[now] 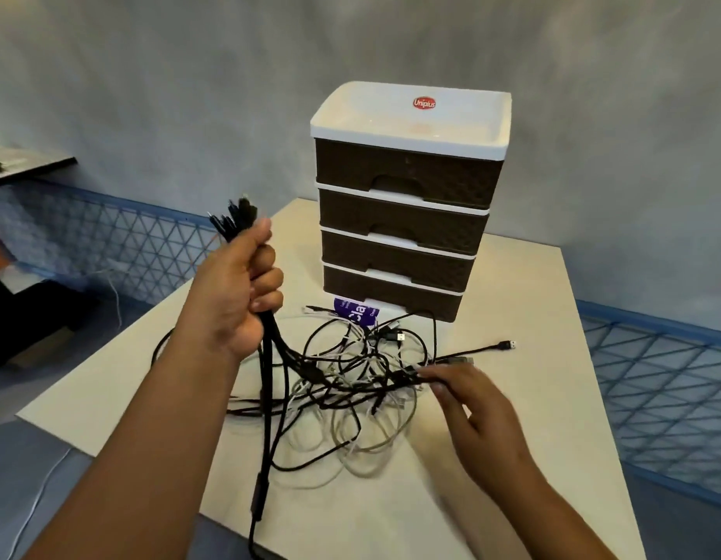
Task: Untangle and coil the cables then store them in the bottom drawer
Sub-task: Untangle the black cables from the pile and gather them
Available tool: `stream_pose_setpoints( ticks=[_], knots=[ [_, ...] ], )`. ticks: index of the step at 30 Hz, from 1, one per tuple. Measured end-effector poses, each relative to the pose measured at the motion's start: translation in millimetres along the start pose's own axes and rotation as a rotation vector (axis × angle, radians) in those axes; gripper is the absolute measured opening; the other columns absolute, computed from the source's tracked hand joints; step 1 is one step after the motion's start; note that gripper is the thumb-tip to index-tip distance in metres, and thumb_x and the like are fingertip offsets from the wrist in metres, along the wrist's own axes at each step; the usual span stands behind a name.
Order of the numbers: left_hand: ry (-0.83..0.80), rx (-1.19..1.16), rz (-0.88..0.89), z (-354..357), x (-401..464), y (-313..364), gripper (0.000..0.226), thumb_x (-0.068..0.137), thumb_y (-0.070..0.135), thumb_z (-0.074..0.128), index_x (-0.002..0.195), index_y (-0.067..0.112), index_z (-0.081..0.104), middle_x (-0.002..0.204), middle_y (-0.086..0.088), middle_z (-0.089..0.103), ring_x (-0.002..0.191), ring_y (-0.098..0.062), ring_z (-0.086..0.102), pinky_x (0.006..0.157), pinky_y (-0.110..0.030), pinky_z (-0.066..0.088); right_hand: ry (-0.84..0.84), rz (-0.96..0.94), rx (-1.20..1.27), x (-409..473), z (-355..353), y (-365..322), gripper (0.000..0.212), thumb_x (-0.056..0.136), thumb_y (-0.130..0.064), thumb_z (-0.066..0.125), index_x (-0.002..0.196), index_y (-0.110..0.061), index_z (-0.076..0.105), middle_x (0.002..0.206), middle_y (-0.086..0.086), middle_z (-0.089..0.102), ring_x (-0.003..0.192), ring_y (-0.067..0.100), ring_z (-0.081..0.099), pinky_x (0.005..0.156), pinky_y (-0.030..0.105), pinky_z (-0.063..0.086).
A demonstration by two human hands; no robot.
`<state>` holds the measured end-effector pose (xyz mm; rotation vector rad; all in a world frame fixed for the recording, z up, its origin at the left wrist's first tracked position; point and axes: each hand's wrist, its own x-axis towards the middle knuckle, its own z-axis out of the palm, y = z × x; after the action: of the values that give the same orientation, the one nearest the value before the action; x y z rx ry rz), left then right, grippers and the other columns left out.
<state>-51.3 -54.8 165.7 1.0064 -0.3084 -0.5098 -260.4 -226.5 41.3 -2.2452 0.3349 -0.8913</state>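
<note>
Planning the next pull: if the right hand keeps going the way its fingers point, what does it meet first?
The right hand points up-left into the tangled cables; its fingertips look already at a black cable there, though blur hides contact.

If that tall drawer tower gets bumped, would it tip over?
Possibly. The drawer tower is tall on a narrow base, so a push near its top might tip it. It looks like light plastic, so it may slide on the smooth table instead. All four drawers look closed, which helps.

A mottled grey wall [189, 95] is filling the background, a blue lattice railing [120, 236] is running along its base, and a dark-edged table [23, 163] is standing at left.
</note>
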Motion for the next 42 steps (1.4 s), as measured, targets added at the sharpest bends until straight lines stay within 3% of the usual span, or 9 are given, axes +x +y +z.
stream_pose_setpoints(
  ticks=[7,11,13,17,21,24,29,36,42],
  knots=[
    [-0.387,0.464,-0.291,-1,-20,-16,0.024,0.088,0.02,0.063,0.112,0.017,0.065,0.057,0.006,0.024,0.045,-0.005,0.019,0.038,-0.017,0.013,0.011,-0.24,0.101,79,-21,-104,0.024,0.097,-0.007,0.056,0.112,-0.02,0.069,0.102,-0.006,0.07,0.099,0.012,0.066,0.083,0.035,0.055],
    [-0.609,0.506,-0.373,2,-26,-17,0.006,0.085,0.034,0.07,0.085,0.028,0.071,0.058,0.004,0.02,0.045,-0.006,0.016,0.038,-0.016,0.014,-0.108,-0.213,0.253,111,-6,-149,0.022,0.098,-0.006,0.054,0.115,-0.011,0.068,0.103,0.004,0.07,0.101,0.022,0.067,0.084,0.04,0.058],
    [-0.562,0.476,-0.359,-2,-21,-13,0.03,0.082,0.043,0.065,0.083,0.014,0.059,0.053,0.007,0.021,0.043,-0.005,0.016,0.037,-0.016,0.014,-0.103,-0.155,0.393,118,-1,-157,0.023,0.097,-0.006,0.056,0.117,-0.009,0.066,0.108,0.007,0.069,0.104,0.021,0.068,0.088,0.04,0.058],
    [-0.494,0.35,-0.299,-16,-8,5,0.033,0.083,0.046,0.058,0.073,0.018,0.043,0.051,0.008,0.019,0.042,-0.005,0.014,0.039,-0.015,0.011,-0.162,0.12,0.488,108,16,-128,0.05,0.092,0.001,0.06,0.135,-0.023,0.052,0.127,0.0,0.062,0.112,0.014,0.064,0.093,0.03,0.054],
    [-0.543,0.119,-0.256,-27,3,31,0.034,0.088,0.045,0.055,0.066,0.021,0.046,0.049,0.01,0.019,0.04,-0.003,0.015,0.036,-0.013,0.011,-0.454,0.311,-0.234,76,50,-76,0.044,0.089,-0.011,0.059,0.129,-0.032,0.058,0.129,-0.007,0.057,0.117,0.01,0.055,0.101,0.037,0.047],
    [-0.555,0.019,-0.201,-30,10,51,0.035,0.09,0.045,0.048,0.063,0.022,0.046,0.051,0.009,0.013,0.038,-0.001,0.014,0.034,-0.012,0.011,-0.546,0.251,-0.454,62,70,-60,0.042,0.085,-0.015,0.055,0.124,-0.026,0.063,0.125,-0.004,0.06,0.119,0.019,0.053,0.1,0.035,0.045],
    [-0.525,-0.039,-0.091,-35,18,73,0.037,0.092,0.048,0.045,0.063,0.024,0.046,0.054,0.008,0.01,0.038,-0.003,0.011,0.034,-0.014,0.01,-0.394,0.244,-0.539,65,68,-62,0.025,0.086,-0.006,0.057,0.106,-0.014,0.07,0.103,0.005,0.065,0.104,0.024,0.056,0.081,0.027,0.039],
    [-0.393,-0.103,-0.072,-43,27,74,0.03,0.089,0.046,0.05,0.069,0.024,0.049,0.044,0.012,0.022,0.033,0.0,0.019,0.03,-0.011,0.015,-0.267,0.443,-0.532,71,37,-65,0.022,0.095,-0.032,0.06,0.09,-0.014,0.073,0.082,0.004,0.067,0.081,0.022,0.062,0.069,0.03,0.043],
    [-0.387,0.141,-0.138,-36,18,34,0.019,0.089,0.002,0.056,0.104,0.013,0.054,0.051,0.011,0.031,0.039,-0.002,0.023,0.034,-0.014,0.02,-0.048,0.418,-0.176,96,15,-114,0.026,0.096,-0.031,0.058,0.077,-0.014,0.063,0.063,0.002,0.062,0.052,0.006,0.058,0.056,0.034,0.049]
  ],
)
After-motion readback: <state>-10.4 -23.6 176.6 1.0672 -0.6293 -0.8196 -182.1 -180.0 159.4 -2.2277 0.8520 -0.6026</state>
